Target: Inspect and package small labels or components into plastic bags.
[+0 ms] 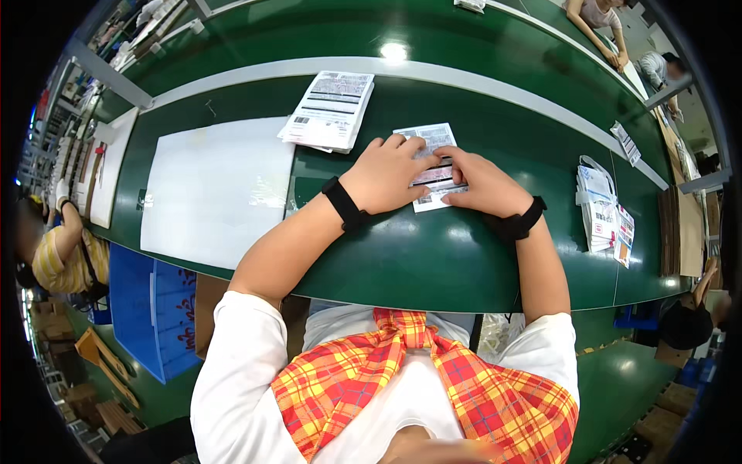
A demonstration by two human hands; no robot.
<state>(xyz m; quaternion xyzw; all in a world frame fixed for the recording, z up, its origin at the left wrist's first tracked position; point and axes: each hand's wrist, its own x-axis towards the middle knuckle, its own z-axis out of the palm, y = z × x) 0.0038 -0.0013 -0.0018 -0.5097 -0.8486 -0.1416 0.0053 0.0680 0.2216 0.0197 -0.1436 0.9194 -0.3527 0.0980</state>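
A printed paper leaflet (pixel 430 203), white with dense dark text, lies on the green tabletop in front of me. My left hand (pixel 389 174) covers its left side, fingers bent over the upper part and thumb at the lower part. At the right edge, my right hand (pixel 493 184) holds it between curled fingers and thumb. Both wrists carry black bands. Just beyond my left hand is a stack of similar printed leaflets (pixel 328 112). My fingers hide part of the held leaflet.
A white board (pixel 212 185) lies at the left of the green table (pixel 379 259). Bundled printed papers (pixel 597 205) rest at the right, near brown cardboard (pixel 689 232). A pale rail (pixel 433 73) crosses behind. A blue bin (pixel 158 309) stands below left. Other people work around.
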